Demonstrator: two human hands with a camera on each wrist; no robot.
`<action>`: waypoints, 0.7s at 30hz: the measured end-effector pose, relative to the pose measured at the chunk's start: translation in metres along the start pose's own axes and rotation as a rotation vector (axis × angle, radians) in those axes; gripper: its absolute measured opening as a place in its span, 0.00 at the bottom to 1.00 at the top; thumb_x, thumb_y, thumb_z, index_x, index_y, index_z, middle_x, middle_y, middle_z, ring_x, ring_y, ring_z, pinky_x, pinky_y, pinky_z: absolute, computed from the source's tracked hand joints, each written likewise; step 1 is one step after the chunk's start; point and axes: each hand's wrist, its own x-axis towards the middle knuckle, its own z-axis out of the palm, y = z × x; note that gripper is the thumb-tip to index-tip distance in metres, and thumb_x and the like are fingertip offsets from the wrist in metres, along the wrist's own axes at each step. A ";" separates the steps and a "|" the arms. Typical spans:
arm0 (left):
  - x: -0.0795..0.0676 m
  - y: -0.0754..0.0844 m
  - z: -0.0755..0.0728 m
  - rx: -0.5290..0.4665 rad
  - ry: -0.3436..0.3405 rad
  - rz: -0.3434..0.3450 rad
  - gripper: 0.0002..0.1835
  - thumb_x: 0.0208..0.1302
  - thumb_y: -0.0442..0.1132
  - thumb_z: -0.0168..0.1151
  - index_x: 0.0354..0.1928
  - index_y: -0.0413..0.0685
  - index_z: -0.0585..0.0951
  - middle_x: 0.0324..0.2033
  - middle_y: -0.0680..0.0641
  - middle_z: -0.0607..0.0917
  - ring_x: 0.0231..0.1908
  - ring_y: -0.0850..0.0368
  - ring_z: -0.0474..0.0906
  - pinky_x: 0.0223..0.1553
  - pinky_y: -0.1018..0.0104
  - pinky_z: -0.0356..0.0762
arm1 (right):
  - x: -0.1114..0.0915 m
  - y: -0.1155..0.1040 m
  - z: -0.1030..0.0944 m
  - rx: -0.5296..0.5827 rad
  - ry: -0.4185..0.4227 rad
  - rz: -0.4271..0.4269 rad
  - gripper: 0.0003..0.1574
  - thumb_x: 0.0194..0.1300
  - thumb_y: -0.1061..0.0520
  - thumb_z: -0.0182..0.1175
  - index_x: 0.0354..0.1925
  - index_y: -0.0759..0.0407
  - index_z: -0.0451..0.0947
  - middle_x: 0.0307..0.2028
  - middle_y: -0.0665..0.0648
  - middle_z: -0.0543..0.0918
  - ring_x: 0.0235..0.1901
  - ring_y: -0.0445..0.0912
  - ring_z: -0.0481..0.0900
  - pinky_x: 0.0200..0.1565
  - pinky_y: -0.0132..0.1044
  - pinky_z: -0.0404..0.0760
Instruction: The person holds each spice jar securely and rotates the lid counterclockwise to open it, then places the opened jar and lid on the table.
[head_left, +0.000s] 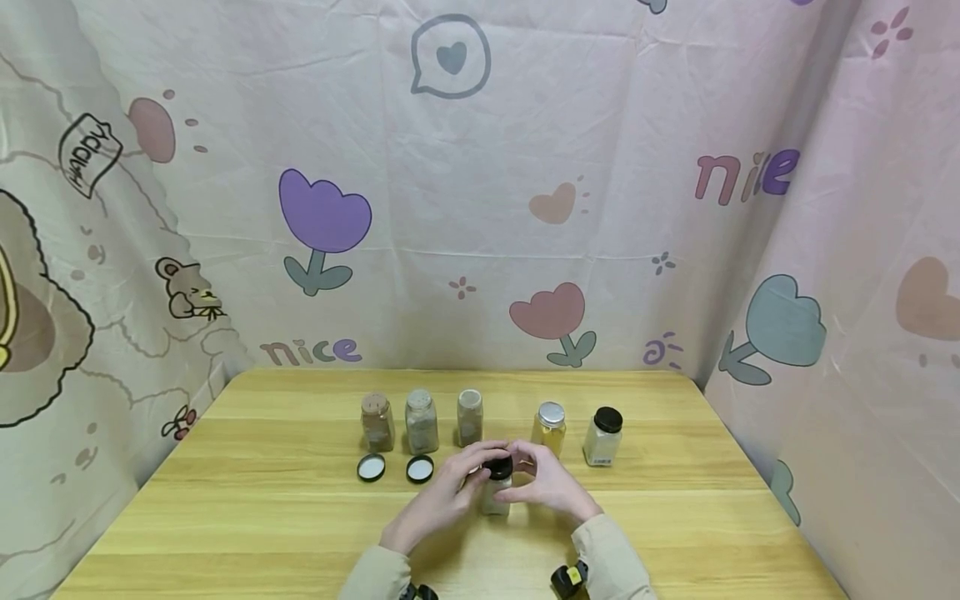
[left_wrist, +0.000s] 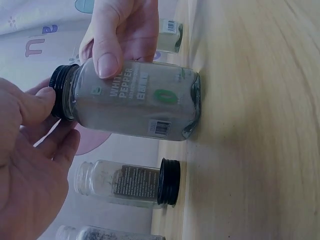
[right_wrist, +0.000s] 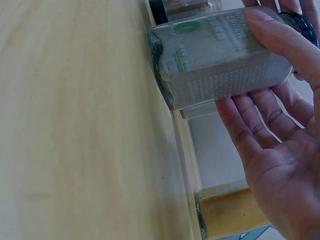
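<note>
A clear square glass jar labelled WHITE PEPPER [left_wrist: 135, 100] stands upright on the table in front of me, greyish powder inside. My left hand [head_left: 456, 485] pinches its black screw lid [left_wrist: 62, 92] between thumb and fingers; the lid sits on the jar's neck. Around the jar's body, my right hand [head_left: 551, 485] grips with the thumb on the labelled face and the fingers behind, as the right wrist view shows. Two black lids with white insides, a left one [head_left: 371, 467] and a right one [head_left: 420, 468], lie upturned to the left of my hands.
Behind the lids stand three lidless jars: a brown one [head_left: 377, 425], a greyish one [head_left: 422, 423] and a narrower one [head_left: 470, 418]. At right are a yellow-filled jar [head_left: 550, 427] with a silver top and a pale jar [head_left: 603, 437] with a black lid. A printed curtain [head_left: 465, 200] encloses the wooden table [head_left: 247, 500].
</note>
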 end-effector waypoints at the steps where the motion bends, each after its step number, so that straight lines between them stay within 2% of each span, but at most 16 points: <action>1: 0.000 0.000 0.000 0.011 0.015 0.006 0.19 0.70 0.26 0.55 0.61 0.38 0.78 0.62 0.39 0.80 0.62 0.42 0.78 0.64 0.54 0.81 | 0.000 0.000 0.000 0.001 0.000 0.001 0.28 0.53 0.59 0.76 0.51 0.64 0.77 0.46 0.61 0.82 0.45 0.35 0.79 0.60 0.27 0.79; 7: 0.002 0.002 0.005 0.080 0.096 -0.035 0.18 0.68 0.35 0.63 0.58 0.41 0.80 0.55 0.42 0.80 0.55 0.46 0.80 0.55 0.57 0.86 | 0.000 0.000 0.000 -0.006 0.002 0.024 0.27 0.53 0.59 0.77 0.50 0.62 0.78 0.46 0.61 0.83 0.44 0.36 0.80 0.60 0.26 0.78; 12: 0.001 0.003 0.009 0.091 0.131 -0.098 0.19 0.66 0.42 0.66 0.57 0.44 0.81 0.55 0.45 0.78 0.54 0.50 0.80 0.55 0.56 0.86 | 0.000 0.000 0.000 -0.020 0.001 0.037 0.27 0.54 0.58 0.76 0.50 0.62 0.78 0.47 0.61 0.83 0.45 0.37 0.80 0.60 0.26 0.78; 16: 0.000 0.003 0.007 0.069 0.102 -0.087 0.20 0.70 0.43 0.62 0.60 0.44 0.80 0.61 0.42 0.77 0.59 0.45 0.78 0.59 0.52 0.84 | -0.001 0.001 0.000 -0.019 0.000 0.023 0.26 0.54 0.58 0.76 0.49 0.62 0.78 0.45 0.60 0.83 0.44 0.37 0.80 0.59 0.26 0.79; 21: -0.001 0.002 0.000 0.011 0.009 -0.032 0.18 0.74 0.33 0.54 0.64 0.42 0.77 0.69 0.36 0.72 0.65 0.38 0.75 0.64 0.49 0.80 | -0.001 0.001 0.000 -0.011 0.001 0.006 0.25 0.54 0.59 0.76 0.48 0.62 0.77 0.44 0.58 0.83 0.44 0.36 0.80 0.60 0.27 0.79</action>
